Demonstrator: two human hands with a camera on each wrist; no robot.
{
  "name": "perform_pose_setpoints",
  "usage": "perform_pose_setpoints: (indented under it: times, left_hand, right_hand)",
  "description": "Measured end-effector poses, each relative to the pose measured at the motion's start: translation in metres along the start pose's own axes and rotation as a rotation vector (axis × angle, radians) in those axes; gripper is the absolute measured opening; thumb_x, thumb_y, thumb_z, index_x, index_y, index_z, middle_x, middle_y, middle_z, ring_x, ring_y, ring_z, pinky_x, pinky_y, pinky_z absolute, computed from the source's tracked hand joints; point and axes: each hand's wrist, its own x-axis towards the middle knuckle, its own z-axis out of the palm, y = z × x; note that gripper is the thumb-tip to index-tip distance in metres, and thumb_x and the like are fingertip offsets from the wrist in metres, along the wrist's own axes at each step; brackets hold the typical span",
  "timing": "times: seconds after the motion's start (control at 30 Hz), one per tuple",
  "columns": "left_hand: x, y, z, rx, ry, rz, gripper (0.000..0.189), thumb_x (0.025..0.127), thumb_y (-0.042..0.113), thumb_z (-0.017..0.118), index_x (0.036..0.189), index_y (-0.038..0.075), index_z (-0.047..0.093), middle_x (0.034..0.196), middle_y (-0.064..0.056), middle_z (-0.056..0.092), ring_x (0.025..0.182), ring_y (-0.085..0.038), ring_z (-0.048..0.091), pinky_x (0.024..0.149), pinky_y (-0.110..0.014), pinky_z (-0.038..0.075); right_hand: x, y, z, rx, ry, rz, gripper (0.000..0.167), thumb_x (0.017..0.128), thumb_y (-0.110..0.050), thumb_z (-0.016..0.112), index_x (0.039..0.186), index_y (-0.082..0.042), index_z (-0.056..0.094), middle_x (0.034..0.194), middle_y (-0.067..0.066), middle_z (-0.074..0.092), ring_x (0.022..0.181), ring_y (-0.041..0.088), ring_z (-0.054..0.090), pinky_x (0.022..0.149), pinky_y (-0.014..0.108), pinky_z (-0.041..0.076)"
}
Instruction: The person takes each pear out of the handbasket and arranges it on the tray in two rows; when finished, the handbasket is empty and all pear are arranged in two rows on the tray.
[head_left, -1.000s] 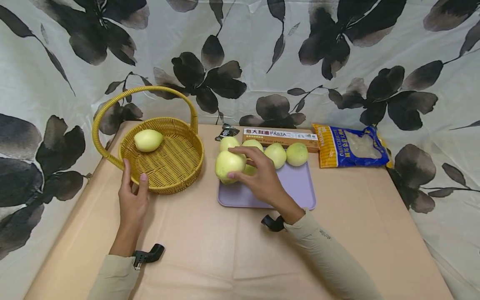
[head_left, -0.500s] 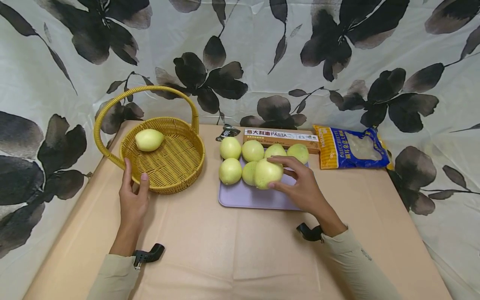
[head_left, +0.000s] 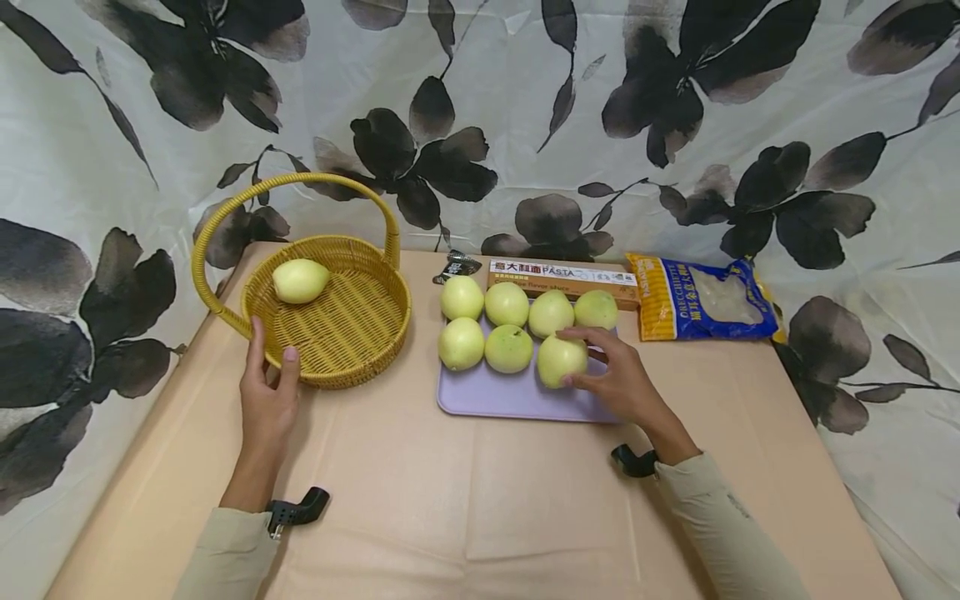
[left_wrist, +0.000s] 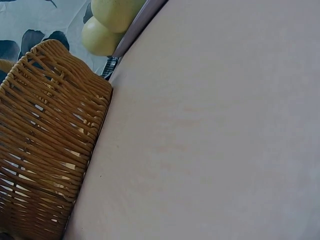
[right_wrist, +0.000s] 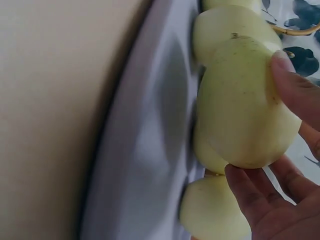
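Observation:
In the head view my right hand (head_left: 618,375) pinches a pale yellow-green round fruit (head_left: 561,362) between thumb and fingers, over the front right of a lilac tray (head_left: 510,403). From the right wrist, the same fruit (right_wrist: 245,105) shows thumb on one side and fingertips under the other. Several similar fruits (head_left: 509,348) stand in two rows on the tray. My left hand (head_left: 268,408) rests against the front left of a yellow wicker basket (head_left: 352,371), thumb and forefinger straight at its side. One fruit (head_left: 301,282) lies inside, at the left.
Behind the tray lies a pasta box (head_left: 562,277), with a small black packet (head_left: 457,265) to its left. A blue and yellow pasta bag (head_left: 705,298) lies to the right. The basket's tall handle (head_left: 300,178) arches up. A floral cloth (head_left: 517,158) hangs behind the table.
My right hand has carried the fruit from the tray's left side rightward and then down to the front row's right end. My left hand stays at the basket.

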Motion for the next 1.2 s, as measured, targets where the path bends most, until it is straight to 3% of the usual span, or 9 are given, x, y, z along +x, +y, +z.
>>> perform_pose_setpoints:
  times: [0.2, 0.4, 0.6, 0.87, 1.2]
  left_hand:
    - [0.002, -0.001, 0.001, 0.001, -0.004, 0.006, 0.071, 0.113, 0.038, 0.048, 0.169, 0.045, 0.005, 0.178, 0.018, 0.002, 0.167, -0.027, 0.014, 0.115, -0.01, 0.038]
    - [0.001, 0.001, 0.001, 0.033, -0.005, 0.021, 0.069, 0.114, 0.037, 0.047, 0.167, 0.049, 0.004, 0.178, 0.018, 0.003, 0.166, -0.027, 0.015, 0.115, -0.009, 0.037]
    - [0.002, 0.0, 0.001, 0.03, -0.007, 0.033, 0.069, 0.114, 0.038, 0.047, 0.167, 0.047, 0.005, 0.179, 0.014, 0.003, 0.166, -0.027, 0.016, 0.114, -0.008, 0.037]
    - [0.003, 0.001, 0.0, 0.053, -0.015, 0.028, 0.069, 0.114, 0.038, 0.046, 0.167, 0.048, 0.003, 0.179, 0.015, 0.002, 0.166, -0.029, 0.016, 0.113, -0.008, 0.038]
    - [0.004, -0.001, 0.001, 0.028, -0.007, 0.021, 0.069, 0.114, 0.035, 0.047, 0.167, 0.048, 0.005, 0.179, 0.016, 0.004, 0.166, -0.027, 0.016, 0.112, -0.007, 0.039]
  right_hand:
    - [0.005, 0.008, 0.009, -0.073, -0.029, -0.047, 0.069, 0.078, 0.001, 0.092, 0.14, -0.015, 0.067, 0.15, 0.011, 0.061, 0.144, 0.032, 0.053, 0.114, 0.055, 0.051]
    - [0.008, 0.004, 0.011, -0.113, 0.007, -0.054, 0.07, 0.077, 0.003, 0.093, 0.14, -0.017, 0.068, 0.15, 0.01, 0.058, 0.145, 0.032, 0.05, 0.117, 0.054, 0.049]
    - [0.007, 0.003, 0.01, -0.143, 0.059, 0.015, 0.076, 0.074, -0.004, 0.097, 0.142, -0.016, 0.067, 0.148, 0.012, 0.056, 0.145, 0.034, 0.049, 0.116, 0.05, 0.051]
    - [-0.002, 0.005, 0.007, -0.136, 0.122, 0.11, 0.076, 0.074, -0.014, 0.099, 0.143, -0.019, 0.066, 0.142, 0.015, 0.057, 0.133, 0.04, 0.058, 0.101, 0.054, 0.06]
    - [0.003, -0.017, 0.009, -0.107, 0.226, -0.001, 0.072, 0.076, -0.017, 0.099, 0.14, -0.018, 0.068, 0.138, 0.011, 0.061, 0.129, 0.034, 0.062, 0.101, 0.055, 0.06]
